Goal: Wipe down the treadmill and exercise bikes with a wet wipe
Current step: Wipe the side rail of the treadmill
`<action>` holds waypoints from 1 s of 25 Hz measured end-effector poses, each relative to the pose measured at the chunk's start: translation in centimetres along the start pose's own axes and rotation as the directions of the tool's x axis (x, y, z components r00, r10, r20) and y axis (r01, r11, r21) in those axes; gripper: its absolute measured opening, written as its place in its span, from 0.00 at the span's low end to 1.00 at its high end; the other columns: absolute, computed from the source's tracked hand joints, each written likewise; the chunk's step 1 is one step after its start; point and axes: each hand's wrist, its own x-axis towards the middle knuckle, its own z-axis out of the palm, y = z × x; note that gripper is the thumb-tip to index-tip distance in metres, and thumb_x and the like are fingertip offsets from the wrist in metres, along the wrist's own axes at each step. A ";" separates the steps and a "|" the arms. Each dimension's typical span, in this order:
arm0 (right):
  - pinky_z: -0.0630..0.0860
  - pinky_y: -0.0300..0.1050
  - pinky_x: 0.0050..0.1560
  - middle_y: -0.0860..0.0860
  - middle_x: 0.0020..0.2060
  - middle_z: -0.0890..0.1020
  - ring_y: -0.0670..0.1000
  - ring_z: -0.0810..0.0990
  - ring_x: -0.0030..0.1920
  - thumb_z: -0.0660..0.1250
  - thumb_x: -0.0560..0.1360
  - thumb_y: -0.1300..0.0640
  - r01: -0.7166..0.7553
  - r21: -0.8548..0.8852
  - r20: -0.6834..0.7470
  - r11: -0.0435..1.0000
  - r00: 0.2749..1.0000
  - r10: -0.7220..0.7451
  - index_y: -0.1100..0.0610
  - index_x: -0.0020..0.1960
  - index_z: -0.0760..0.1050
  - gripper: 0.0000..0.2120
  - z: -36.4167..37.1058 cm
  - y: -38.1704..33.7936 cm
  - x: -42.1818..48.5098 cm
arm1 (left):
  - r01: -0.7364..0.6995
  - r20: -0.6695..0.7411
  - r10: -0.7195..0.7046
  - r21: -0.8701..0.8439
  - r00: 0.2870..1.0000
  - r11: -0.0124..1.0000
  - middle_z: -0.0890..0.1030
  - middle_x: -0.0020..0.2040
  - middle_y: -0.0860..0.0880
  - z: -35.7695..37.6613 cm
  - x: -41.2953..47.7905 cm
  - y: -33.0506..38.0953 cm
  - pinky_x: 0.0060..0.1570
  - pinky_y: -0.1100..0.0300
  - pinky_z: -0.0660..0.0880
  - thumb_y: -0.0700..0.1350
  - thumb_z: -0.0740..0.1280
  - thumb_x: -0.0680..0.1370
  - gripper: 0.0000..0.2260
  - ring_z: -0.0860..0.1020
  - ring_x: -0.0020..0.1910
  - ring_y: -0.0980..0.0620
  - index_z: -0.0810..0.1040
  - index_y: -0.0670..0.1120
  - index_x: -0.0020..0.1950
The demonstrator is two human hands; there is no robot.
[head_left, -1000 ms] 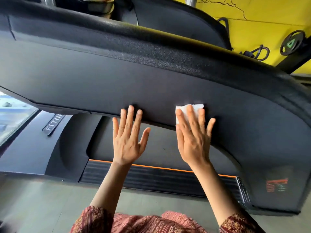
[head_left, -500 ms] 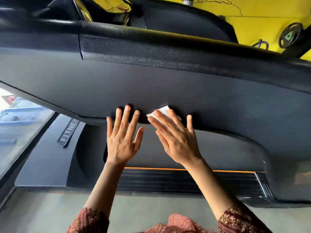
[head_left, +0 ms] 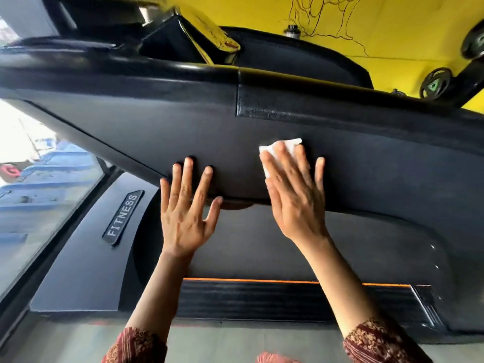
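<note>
The treadmill's black panel [head_left: 366,163] spans the view and lies under all fingertips of both hands. A textured black section [head_left: 340,106] sits above the right fingers, well apart from them. A window [head_left: 39,179] lies far to the left of the left fingers. A yellow wall [head_left: 392,27] with a line drawing shows beyond the panel, above the fingers. A ridged black strip [head_left: 262,299] edged by an orange line [head_left: 262,280] runs below both wrists.

Left hand [head_left: 184,216]: palm flat on the panel, fingers straight and spread, thumb out toward the right hand. It holds nothing. The lower edge of the panel passes under its fingers.

Right hand [head_left: 296,197]: palm flat, fingers straight and slightly spread, pressing the wet wipe [head_left: 290,145] against the panel. The white wipe lies beneath the index and middle fingers; its upper edge projects past those fingertips, and one side shows beside the index finger. The little finger rests on bare panel, to the right of the wipe.

A badge marked FITNESS [head_left: 123,217] lies left of the left hand, below its fingertips. Patterned red sleeves [head_left: 379,341] cover both forearms, well below the fingers.
</note>
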 end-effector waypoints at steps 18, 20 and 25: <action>0.48 0.47 0.74 0.45 0.78 0.48 0.50 0.49 0.77 0.56 0.76 0.68 0.201 0.131 -0.046 0.971 0.979 -0.196 0.51 0.77 0.51 0.33 3.9 -9.4 2.7 | 0.059 -0.083 -0.056 0.030 0.995 0.998 0.48 0.79 0.50 -4.0 3.3 -7.2 0.75 0.52 0.47 0.53 0.55 0.82 0.23 0.50 0.78 0.49 0.56 0.52 0.76; 0.46 0.47 0.75 0.46 0.78 0.48 0.50 0.48 0.77 0.54 0.78 0.67 0.214 0.173 -0.142 0.962 0.971 -0.190 0.52 0.78 0.50 0.31 2.9 -11.0 6.4 | 0.056 -0.137 -0.051 0.031 0.989 0.998 0.49 0.79 0.50 -4.7 5.2 -7.9 0.75 0.50 0.48 0.53 0.56 0.81 0.24 0.51 0.78 0.49 0.56 0.50 0.77; 0.42 0.54 0.76 0.52 0.74 0.64 0.54 0.56 0.76 0.58 0.79 0.57 0.253 0.059 0.017 0.966 0.967 -0.254 0.56 0.75 0.62 0.24 1.3 -15.4 14.3 | 0.057 -0.189 -0.056 0.000 0.980 0.998 0.61 0.74 0.37 -5.8 9.1 -9.7 0.73 0.43 0.54 0.52 0.55 0.82 0.24 0.54 0.77 0.45 0.61 0.39 0.73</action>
